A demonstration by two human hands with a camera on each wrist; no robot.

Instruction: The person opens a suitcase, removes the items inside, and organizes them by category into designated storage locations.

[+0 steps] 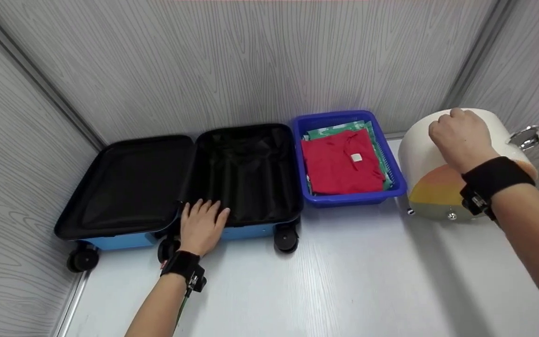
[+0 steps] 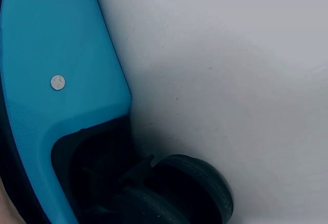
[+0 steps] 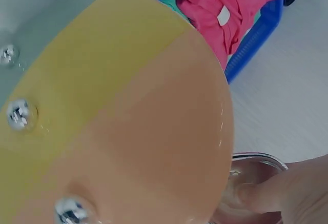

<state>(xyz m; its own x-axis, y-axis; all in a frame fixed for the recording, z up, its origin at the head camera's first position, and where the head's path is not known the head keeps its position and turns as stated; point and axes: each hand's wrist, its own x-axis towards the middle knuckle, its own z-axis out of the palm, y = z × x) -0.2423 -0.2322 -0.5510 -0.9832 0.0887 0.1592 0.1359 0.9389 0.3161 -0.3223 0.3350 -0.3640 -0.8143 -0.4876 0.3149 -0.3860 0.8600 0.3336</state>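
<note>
A blue suitcase (image 1: 244, 187) with a black lining lies spread open, its two halves side by side. My left hand (image 1: 202, 224) rests on the front rim near the middle, fingers extended; in the left wrist view only a sliver of it shows beside the suitcase's blue shell (image 2: 66, 44). On the right, my right hand (image 1: 463, 138) is curled at a rounded white container (image 1: 421, 140) with orange, yellow and grey-green bands. The right wrist view shows this hand (image 3: 302, 196) gripping a chrome ring handle (image 3: 259, 157) on its side. The container is tilted, its ball feet (image 3: 20, 114) exposed.
Between suitcase and container stands a blue plastic basket (image 1: 351, 200) with a folded red garment (image 1: 339, 168) on top of green patterned cloth (image 1: 337, 130). Suitcase wheels (image 1: 286, 239) stick out at the front. Grey wood-grain panels (image 1: 251, 61) enclose the white surface (image 1: 335, 271).
</note>
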